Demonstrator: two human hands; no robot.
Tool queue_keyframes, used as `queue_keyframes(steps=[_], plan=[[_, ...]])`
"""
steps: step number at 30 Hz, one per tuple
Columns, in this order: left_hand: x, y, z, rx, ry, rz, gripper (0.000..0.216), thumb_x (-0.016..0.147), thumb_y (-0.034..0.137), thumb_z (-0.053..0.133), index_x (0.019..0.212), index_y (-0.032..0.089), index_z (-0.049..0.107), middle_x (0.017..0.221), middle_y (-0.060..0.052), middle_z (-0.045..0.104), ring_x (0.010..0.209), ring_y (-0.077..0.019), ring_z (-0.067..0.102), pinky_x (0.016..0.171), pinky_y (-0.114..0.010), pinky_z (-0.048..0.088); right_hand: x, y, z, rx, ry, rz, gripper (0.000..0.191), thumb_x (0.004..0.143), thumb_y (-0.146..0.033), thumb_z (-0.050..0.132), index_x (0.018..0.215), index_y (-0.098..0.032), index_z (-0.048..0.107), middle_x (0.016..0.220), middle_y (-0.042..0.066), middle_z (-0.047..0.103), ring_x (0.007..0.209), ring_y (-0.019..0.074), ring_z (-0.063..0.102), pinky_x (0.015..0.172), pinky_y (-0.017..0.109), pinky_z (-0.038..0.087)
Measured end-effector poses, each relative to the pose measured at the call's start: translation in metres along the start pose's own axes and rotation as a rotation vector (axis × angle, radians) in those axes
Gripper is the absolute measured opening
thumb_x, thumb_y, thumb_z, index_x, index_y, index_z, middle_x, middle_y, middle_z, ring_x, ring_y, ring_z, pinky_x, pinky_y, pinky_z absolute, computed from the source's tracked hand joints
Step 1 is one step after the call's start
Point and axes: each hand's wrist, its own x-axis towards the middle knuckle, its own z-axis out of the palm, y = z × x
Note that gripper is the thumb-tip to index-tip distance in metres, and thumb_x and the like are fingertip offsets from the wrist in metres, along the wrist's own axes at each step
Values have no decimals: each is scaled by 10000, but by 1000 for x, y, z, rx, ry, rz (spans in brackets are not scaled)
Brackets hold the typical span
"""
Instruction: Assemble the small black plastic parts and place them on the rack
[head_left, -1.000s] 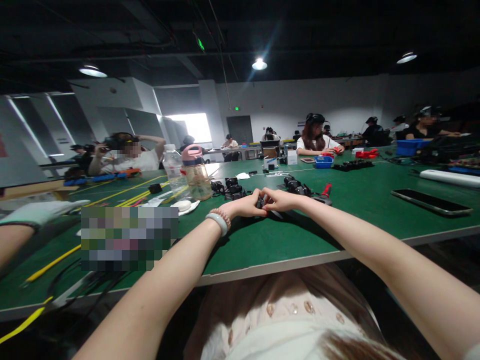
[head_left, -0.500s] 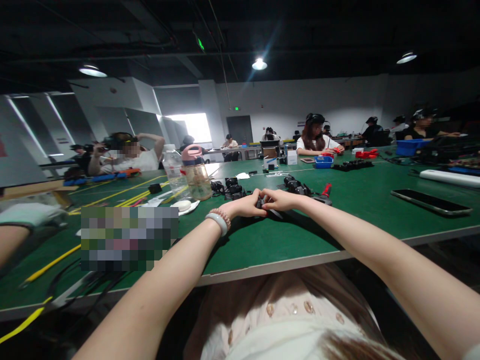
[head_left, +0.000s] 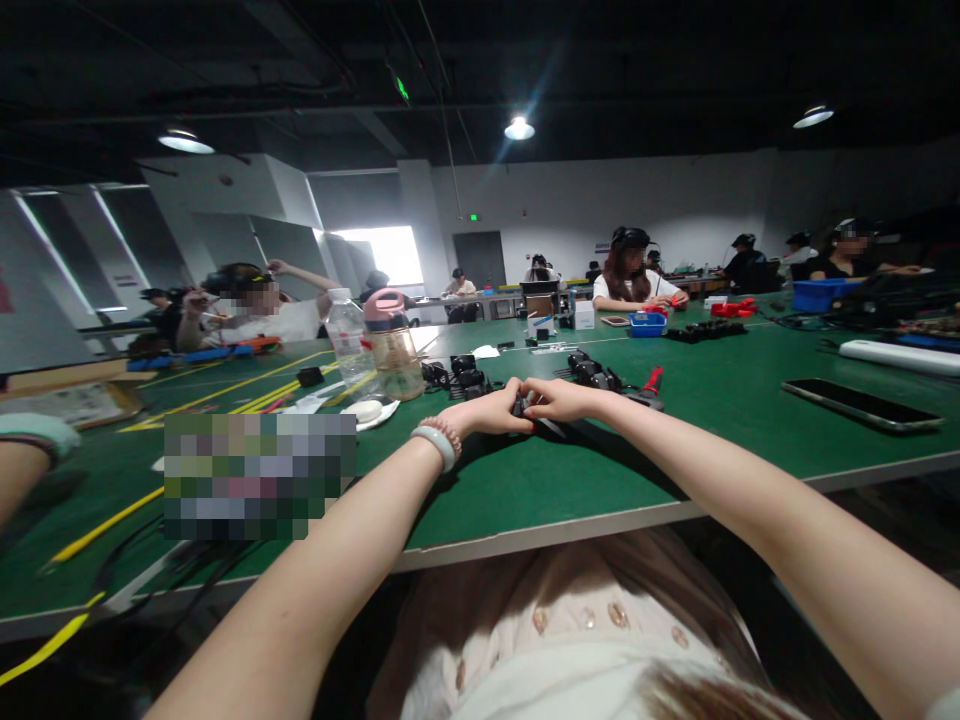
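At the middle of the frame, just above the near table edge, a small dark part (head_left: 519, 404) sits between the two hands. The left hand (head_left: 487, 410) and the right hand (head_left: 556, 399) meet around it, fingertips pinched narrow on it; its shape is mostly hidden. Just beyond, black assemblies (head_left: 468, 376) lie left of centre, and more black pieces (head_left: 589, 370) right of centre, next to a red-handled tool (head_left: 655, 381). These crowd the far side of both hands.

Green tabletop (head_left: 495, 495) runs from the hands down to the pale front edge, and rightward to a phone (head_left: 862, 403). At lower left, a pixelated patch (head_left: 259, 475) lies beside the left forearm.

Left of centre stand a clear bottle (head_left: 346, 338) and an amber cup with a pink lid (head_left: 396, 350); their contents are unclear. A shallow blue tray (head_left: 647, 325) sits upper right, a larger blue bin (head_left: 819, 295) farther right; what they hold is too small to tell.
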Motion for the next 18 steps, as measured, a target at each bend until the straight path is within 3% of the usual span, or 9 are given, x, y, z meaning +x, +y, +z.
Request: queue_keyframes(steps=[18], plan=[[-1,1,0,-2,5,-7,680,584,517,525,1098,139,288,1009,-85,534,846,-201,529,652,-250,397,0,-1,-1,-5,-10,19,327,733,-306,487,1028,-179,427,914,43,591,782,150,559,675,255,415]])
